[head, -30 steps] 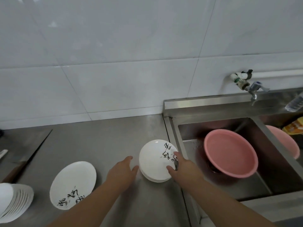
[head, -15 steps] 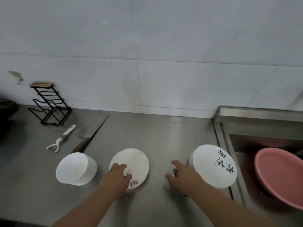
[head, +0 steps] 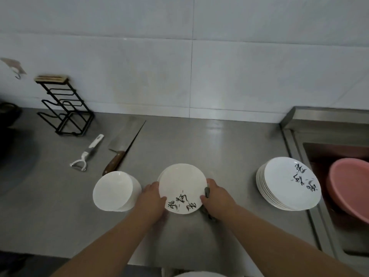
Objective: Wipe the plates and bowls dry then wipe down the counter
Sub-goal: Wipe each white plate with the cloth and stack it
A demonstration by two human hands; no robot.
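White plate (head: 182, 186) with black lettering at the front middle of the steel counter (head: 219, 148), left hand (head: 152, 198) gripping its left rim, right hand (head: 218, 196) gripping its right rim along with a dark cloth (head: 207, 191), bowl stack (head: 113, 190) just left, plate stack (head: 287, 184) well right, cleaver (head: 123, 146) behind.

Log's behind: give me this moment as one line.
left hand: grips plate | right hand: grips plate plus dark cloth | plate stack: right, untouched | bowls: left, untouched

One loose plate (head: 182, 184), one plate stack (head: 287, 182), one bowl stack (head: 112, 189), one cleaver (head: 124, 144), one peeler (head: 87, 153), one rack (head: 63, 108), one basin (head: 349, 186)
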